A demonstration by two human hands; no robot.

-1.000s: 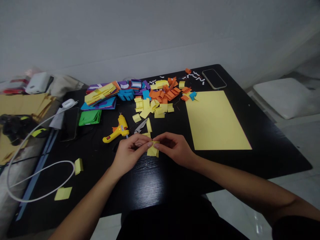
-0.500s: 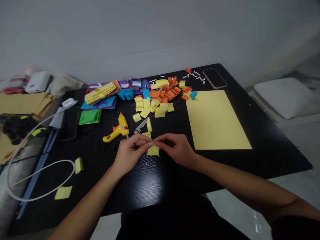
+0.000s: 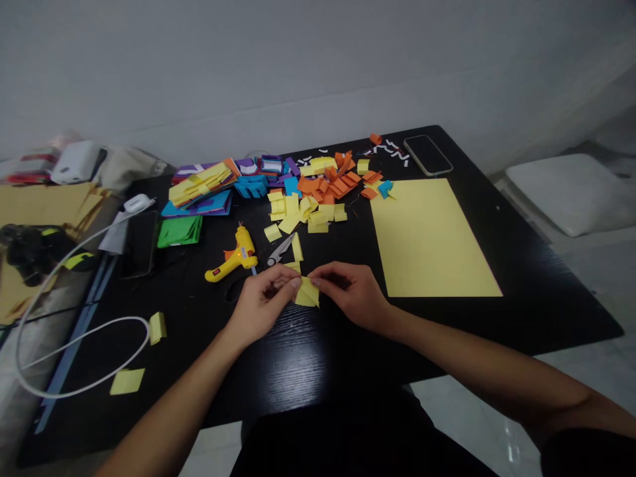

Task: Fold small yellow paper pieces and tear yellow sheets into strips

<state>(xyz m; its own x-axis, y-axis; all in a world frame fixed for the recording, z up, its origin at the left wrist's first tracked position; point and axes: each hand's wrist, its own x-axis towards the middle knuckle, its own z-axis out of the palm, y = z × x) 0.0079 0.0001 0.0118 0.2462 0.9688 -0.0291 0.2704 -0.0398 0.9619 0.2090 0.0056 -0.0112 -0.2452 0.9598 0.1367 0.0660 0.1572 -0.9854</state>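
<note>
Over a black table (image 3: 358, 361), left fingers (image 3: 287, 291) and right fingers (image 3: 328, 269) pinch a yellow paper (image 3: 307, 295) (small, creased).

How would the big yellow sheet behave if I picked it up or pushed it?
The yellow sheet looks paper-thin, so it would probably be light and floppy. Lying flat, it should slide rather than tip when pushed. Lifting it might disturb the blue paper piece at its far left corner.
</note>
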